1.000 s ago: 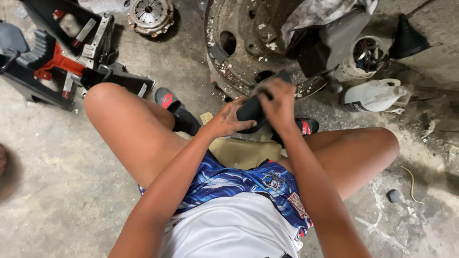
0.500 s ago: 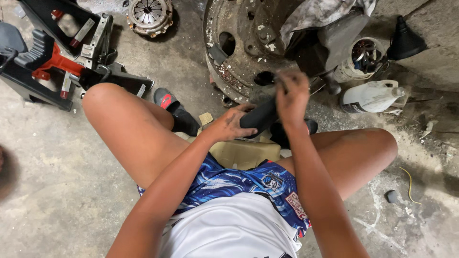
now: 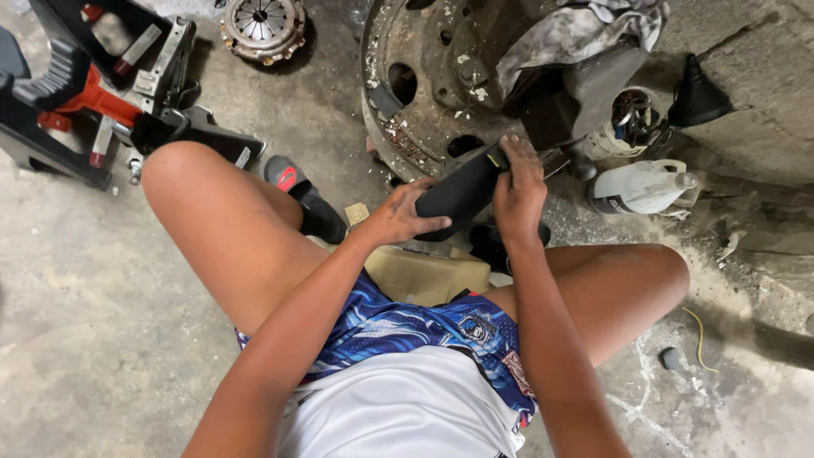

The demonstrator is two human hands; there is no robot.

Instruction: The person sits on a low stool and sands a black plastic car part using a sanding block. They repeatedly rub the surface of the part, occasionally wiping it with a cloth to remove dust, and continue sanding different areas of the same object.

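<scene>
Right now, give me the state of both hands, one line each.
Left hand: closed around the lower end of the black tube-shaped part.
Right hand: gripping the upper end of the same part, fingers curled over it.

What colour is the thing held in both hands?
Black; the tube-like piece shows clearly in the head view.

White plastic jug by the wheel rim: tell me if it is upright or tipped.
Tipped. The white jug lies on its side on the concrete floor, spout pointing right.
</scene>
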